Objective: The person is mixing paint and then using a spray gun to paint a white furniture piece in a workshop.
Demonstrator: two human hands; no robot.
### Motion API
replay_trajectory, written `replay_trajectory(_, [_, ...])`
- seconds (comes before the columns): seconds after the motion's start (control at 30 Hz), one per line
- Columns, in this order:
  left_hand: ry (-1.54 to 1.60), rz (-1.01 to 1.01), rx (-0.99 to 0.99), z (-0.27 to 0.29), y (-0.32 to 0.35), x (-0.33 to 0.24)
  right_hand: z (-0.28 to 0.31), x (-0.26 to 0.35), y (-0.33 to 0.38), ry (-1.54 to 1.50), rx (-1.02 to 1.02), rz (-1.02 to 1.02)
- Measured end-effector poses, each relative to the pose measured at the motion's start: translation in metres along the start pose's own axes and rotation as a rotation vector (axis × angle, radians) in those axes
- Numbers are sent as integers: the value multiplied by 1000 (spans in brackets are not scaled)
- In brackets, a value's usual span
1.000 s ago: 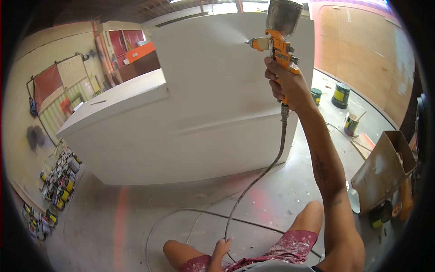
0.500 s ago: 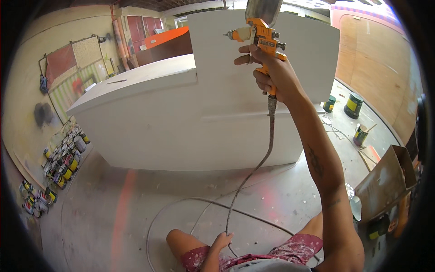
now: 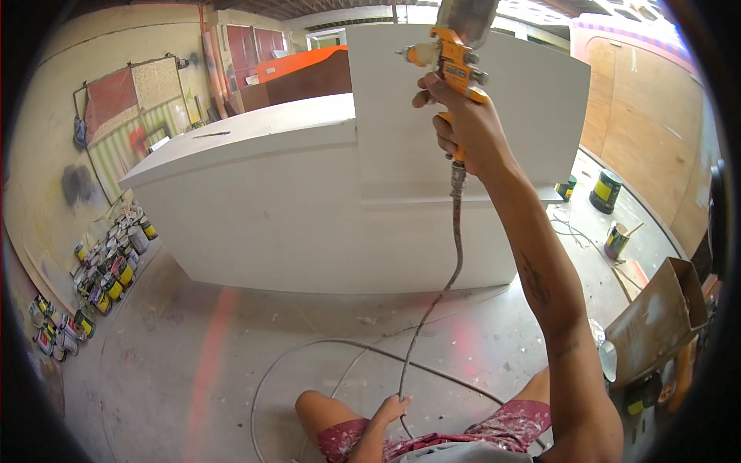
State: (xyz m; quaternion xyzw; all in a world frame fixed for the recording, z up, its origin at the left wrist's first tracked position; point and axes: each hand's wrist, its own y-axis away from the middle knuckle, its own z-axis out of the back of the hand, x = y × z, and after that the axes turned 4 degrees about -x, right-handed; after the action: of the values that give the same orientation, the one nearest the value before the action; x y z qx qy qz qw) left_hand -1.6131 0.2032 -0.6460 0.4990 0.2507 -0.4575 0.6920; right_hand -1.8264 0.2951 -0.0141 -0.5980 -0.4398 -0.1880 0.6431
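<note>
My right hand (image 3: 469, 127) is wrapped round the grip of an orange spray gun (image 3: 460, 68), raised at arm's length in front of the upper white panel. The gun's nozzle points left, and a stained cup (image 3: 468, 17) sits on top, cut off by the picture's upper edge. From the handle a grey air hose (image 3: 457, 247) hangs down to my lap, where my left hand (image 3: 394, 407) is closed round it. Behind the gun stands a large white counter (image 3: 255, 208) with a lower left top and a taller right panel.
Hose loops (image 3: 309, 343) lie on the paint-marked floor before my knees. Many paint cans (image 3: 116, 266) crowd the left wall. To the right are a green can (image 3: 606, 191), a pot with a stirring stick (image 3: 617, 239) and an open cardboard box (image 3: 652, 324). A thin dark stick (image 3: 211, 135) rests on the counter.
The view has shifted slightly, so the counter sits a little further right and lower. Against the panel, the spray gun has moved slightly left. Both hands keep their hold.
</note>
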Motion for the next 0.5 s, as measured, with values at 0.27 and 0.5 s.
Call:
replay_trajectory(0.27, [138, -36, 16, -4, -5, 3, -22, -18, -9, -31, -122, -37])
replay_trajectory(0.5, [109, -54, 22, 1, -3, 0, -37, -6, -9, -44, -42, -3])
